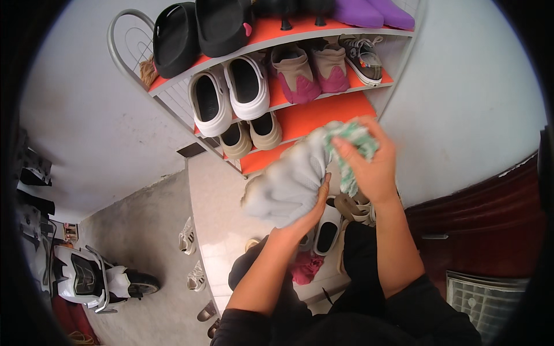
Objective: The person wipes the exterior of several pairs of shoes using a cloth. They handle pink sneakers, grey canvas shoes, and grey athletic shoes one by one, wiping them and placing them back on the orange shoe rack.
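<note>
In front of my chest I hold a pale grey-white shoe (pixel 285 181) with a wavy, chunky outline and yellowish-brown edges. My left hand (pixel 309 216) grips it from below, its thumb up along the near side. A crumpled green and white cloth (pixel 359 141) is pinched in my right hand (pixel 375 167). That cloth lies against the shoe's far right end, and both are blurred by motion there. Which face of the shoe is toward me is hard to tell.
Ahead stands a metal rack with orange shelves (pixel 334 115), holding black clogs (pixel 225 26), white clogs (pixel 247 86) and other shoes. White slip-ons (pixel 328 230) and a pinkish-red cloth (pixel 306 268) lie below my hands. Sneakers (pixel 186 236) and a motorbike (pixel 98 274) are at left.
</note>
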A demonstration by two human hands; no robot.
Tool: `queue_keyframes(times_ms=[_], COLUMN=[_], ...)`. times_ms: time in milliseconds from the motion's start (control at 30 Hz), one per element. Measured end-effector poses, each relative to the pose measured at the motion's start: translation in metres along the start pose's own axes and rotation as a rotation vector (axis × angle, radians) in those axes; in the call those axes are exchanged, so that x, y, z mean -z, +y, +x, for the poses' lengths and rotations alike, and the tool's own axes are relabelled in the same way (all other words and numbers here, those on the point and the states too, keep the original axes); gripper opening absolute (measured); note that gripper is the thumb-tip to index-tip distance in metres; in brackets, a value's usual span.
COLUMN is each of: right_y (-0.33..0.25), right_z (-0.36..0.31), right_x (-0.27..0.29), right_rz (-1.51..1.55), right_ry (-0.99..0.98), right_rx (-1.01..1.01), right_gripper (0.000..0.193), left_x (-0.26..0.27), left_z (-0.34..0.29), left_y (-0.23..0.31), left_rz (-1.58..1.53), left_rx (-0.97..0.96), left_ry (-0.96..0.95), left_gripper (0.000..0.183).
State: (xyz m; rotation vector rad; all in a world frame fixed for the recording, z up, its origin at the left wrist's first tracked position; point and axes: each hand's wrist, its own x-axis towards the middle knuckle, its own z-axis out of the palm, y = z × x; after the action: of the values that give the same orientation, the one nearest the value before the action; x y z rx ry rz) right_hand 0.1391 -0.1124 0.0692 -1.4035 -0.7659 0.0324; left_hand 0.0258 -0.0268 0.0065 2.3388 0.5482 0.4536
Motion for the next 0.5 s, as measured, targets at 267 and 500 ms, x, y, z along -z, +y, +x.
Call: queue_keyframes(times_ms=[267,500], right_y=[0.017,0.023], right_z=[0.008,0.012], right_x=[0.004,0.014], right_rz=[-0.048,0.139], right_ry=[0.179,0.236], right_rx=[0.004,-0.107], right_gripper=[0.021,0.018], left_x=[-0.014,-0.002], left_z=[0.006,0.002], left_y=[-0.014,-0.002], left_rz=[0.568,0.476], left_rx=[-0.264,-0.245], left_ry=[0.171,0.057], left_gripper=[0.039,0.042])
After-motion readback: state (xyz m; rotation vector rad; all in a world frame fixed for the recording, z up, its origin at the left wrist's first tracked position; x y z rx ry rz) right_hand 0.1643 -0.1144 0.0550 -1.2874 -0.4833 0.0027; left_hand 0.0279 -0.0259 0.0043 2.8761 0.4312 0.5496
